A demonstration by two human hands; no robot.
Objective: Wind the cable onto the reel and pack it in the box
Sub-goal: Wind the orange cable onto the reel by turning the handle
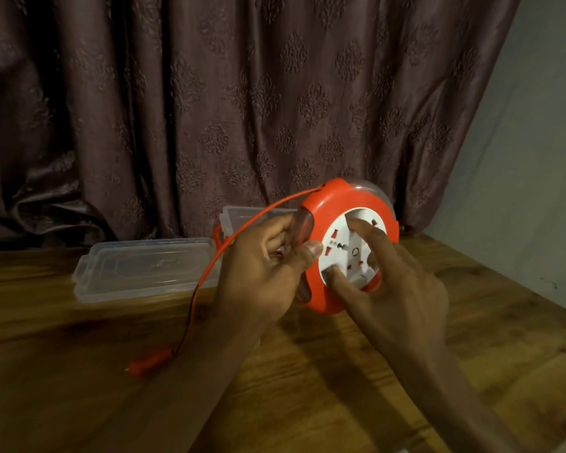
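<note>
An orange cable reel [327, 204] with a white socket face is held tilted above the wooden table [471, 322]. My left hand [262, 266] grips its left rim, thumb on the front. My right hand [396, 282] has its fingers pressed into the recesses of the white centre disc. An orange cable [209, 259] leaves the top of the reel, arcs left and down, and ends in an orange plug [149, 361] lying on the table. A clear plastic box [239, 217] stands behind my left hand, partly hidden.
A clear plastic lid [144, 269] lies flat on the table left of my hands. A dark patterned curtain [242, 93] hangs close behind the table. A pale wall [536, 142] bounds the right side, beyond the table's right edge.
</note>
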